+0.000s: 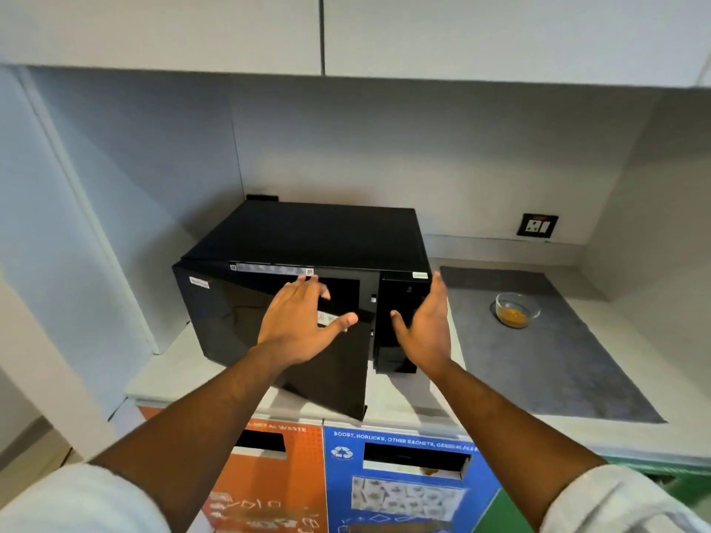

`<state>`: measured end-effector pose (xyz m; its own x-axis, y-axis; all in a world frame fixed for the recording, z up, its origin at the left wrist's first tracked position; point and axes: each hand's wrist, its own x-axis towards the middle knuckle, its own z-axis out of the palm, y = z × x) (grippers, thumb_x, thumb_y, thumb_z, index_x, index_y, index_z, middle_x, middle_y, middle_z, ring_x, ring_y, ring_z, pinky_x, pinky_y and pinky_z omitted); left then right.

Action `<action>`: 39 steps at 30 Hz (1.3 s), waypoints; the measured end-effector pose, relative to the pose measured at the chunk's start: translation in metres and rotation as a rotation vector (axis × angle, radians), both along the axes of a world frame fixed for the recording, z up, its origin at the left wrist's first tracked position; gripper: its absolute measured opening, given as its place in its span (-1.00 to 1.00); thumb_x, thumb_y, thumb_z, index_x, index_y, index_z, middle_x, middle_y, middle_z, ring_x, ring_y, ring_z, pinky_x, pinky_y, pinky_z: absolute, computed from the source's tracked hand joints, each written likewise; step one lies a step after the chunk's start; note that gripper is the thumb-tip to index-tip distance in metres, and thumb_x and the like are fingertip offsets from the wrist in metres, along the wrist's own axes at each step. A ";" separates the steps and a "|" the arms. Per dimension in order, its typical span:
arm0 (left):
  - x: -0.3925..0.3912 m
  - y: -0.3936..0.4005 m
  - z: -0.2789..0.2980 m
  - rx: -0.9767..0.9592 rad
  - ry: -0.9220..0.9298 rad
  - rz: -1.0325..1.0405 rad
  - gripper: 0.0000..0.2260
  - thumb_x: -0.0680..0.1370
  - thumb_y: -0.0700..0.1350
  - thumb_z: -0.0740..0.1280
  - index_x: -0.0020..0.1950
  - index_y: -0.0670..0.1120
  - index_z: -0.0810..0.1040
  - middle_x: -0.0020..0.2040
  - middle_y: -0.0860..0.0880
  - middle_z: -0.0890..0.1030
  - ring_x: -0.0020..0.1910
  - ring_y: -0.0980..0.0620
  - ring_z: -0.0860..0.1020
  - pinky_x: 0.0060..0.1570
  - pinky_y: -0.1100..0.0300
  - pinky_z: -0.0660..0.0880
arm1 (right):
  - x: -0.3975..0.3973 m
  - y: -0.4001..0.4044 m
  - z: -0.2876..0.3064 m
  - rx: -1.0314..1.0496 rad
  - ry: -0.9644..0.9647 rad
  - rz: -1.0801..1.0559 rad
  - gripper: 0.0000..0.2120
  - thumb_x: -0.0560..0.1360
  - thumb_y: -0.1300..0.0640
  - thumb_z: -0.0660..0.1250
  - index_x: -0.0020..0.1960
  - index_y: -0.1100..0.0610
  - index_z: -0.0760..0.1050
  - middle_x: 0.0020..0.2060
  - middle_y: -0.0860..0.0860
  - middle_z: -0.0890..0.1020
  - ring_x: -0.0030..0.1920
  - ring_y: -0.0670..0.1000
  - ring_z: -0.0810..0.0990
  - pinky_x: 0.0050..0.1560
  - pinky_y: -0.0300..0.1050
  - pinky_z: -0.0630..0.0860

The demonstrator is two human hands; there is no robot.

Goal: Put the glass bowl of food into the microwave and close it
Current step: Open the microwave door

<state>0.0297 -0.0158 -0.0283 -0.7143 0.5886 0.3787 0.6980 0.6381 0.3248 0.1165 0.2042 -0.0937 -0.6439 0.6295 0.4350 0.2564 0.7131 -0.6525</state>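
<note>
Glass bowl [517,309] right of both hands, untouched

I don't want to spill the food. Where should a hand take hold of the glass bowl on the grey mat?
Probably take the glass bowl by its rim, from above or its near side. It stands upright and open on the grey mat, right of the microwave, with clear space around it. The right hand is nearer; a level grip keeps the food in.

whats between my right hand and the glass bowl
Nothing stands there. In the head view, only bare grey mat on the counter separates the open right hand, beside the microwave, from the glass bowl.
</note>
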 end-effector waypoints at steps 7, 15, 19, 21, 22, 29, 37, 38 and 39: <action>0.000 -0.026 0.025 -0.038 -0.213 0.129 -0.45 0.60 0.31 0.00 -0.37 -0.05 0.37 -0.18 -0.03 0.60 0.38 -0.10 0.47 0.56 -0.08 0.08 | 0.005 -0.010 0.040 0.450 -0.328 0.043 -0.12 0.56 -0.15 0.36 0.66 0.20 0.01 0.68 0.15 0.10 0.68 0.19 -0.01 0.64 0.10 -0.05; -0.011 -0.096 0.029 -0.173 -0.266 0.332 -0.40 0.54 0.28 0.25 0.35 -0.17 0.50 0.60 -0.23 0.20 0.60 -0.27 0.10 0.56 -0.17 0.12 | 0.009 -0.029 0.045 0.485 -0.443 0.083 -0.08 0.57 -0.11 0.39 0.67 0.21 -0.06 0.68 0.17 0.05 0.68 0.21 -0.01 0.65 0.07 0.00; -0.010 -0.123 0.027 -0.346 -0.295 0.415 -0.10 0.54 0.36 0.16 0.61 -0.25 -0.01 0.64 -0.25 -0.14 0.63 -0.24 -0.13 0.58 -0.11 -0.02 | 0.010 -0.029 0.042 0.489 -0.470 0.070 -0.07 0.57 -0.07 0.40 0.67 0.20 -0.10 0.69 0.16 0.01 0.68 0.20 -0.05 0.63 0.05 -0.04; -0.010 -0.133 0.027 -0.411 -0.305 0.447 -0.05 0.54 0.38 0.13 0.60 -0.27 -0.14 0.63 -0.27 -0.21 0.63 -0.24 -0.17 0.59 -0.10 -0.04 | 0.010 -0.030 0.041 0.489 -0.482 0.059 -0.07 0.57 -0.08 0.38 0.67 0.21 -0.12 0.69 0.16 -0.01 0.68 0.20 -0.07 0.62 0.05 -0.05; -0.010 -0.138 0.026 -0.440 -0.309 0.461 -0.04 0.54 0.39 0.11 0.60 -0.29 -0.17 0.62 -0.28 -0.23 0.62 -0.24 -0.18 0.59 -0.10 -0.05 | 0.008 -0.032 0.040 0.493 -0.489 0.056 -0.07 0.58 -0.09 0.37 0.67 0.21 -0.14 0.69 0.16 -0.03 0.68 0.20 -0.09 0.62 0.05 -0.07; -0.013 -0.161 0.014 -0.526 -0.264 0.576 -0.09 0.55 0.40 -0.05 0.59 -0.26 -0.22 0.64 -0.24 -0.20 0.63 -0.22 -0.20 0.60 -0.09 -0.11 | 0.004 -0.033 0.034 0.493 -0.511 0.020 -0.04 0.58 -0.13 0.35 0.67 0.19 -0.20 0.69 0.16 -0.09 0.68 0.21 -0.14 0.60 0.05 -0.13; -0.022 -0.176 0.003 -0.511 -0.213 0.684 -0.15 0.56 0.36 -0.18 0.59 -0.27 -0.24 0.64 -0.22 -0.21 0.62 -0.19 -0.24 0.60 -0.09 -0.17 | 0.002 -0.031 0.033 0.515 -0.520 0.012 -0.06 0.59 -0.15 0.33 0.67 0.17 -0.17 0.69 0.14 -0.07 0.68 0.21 -0.12 0.61 0.08 -0.13; -0.024 -0.179 0.003 -0.522 -0.216 0.685 -0.15 0.56 0.36 -0.18 0.59 -0.26 -0.25 0.64 -0.22 -0.22 0.62 -0.19 -0.25 0.60 -0.09 -0.17 | 0.002 -0.031 0.032 0.513 -0.518 0.012 -0.07 0.59 -0.15 0.33 0.67 0.17 -0.17 0.69 0.14 -0.07 0.68 0.21 -0.12 0.61 0.08 -0.12; -0.025 -0.182 0.003 -0.534 -0.221 0.682 -0.15 0.56 0.36 -0.17 0.58 -0.25 -0.25 0.64 -0.21 -0.23 0.62 -0.19 -0.26 0.60 -0.09 -0.18 | 0.002 -0.030 0.032 0.510 -0.514 0.013 -0.07 0.59 -0.15 0.33 0.67 0.17 -0.17 0.69 0.14 -0.07 0.68 0.21 -0.12 0.61 0.08 -0.12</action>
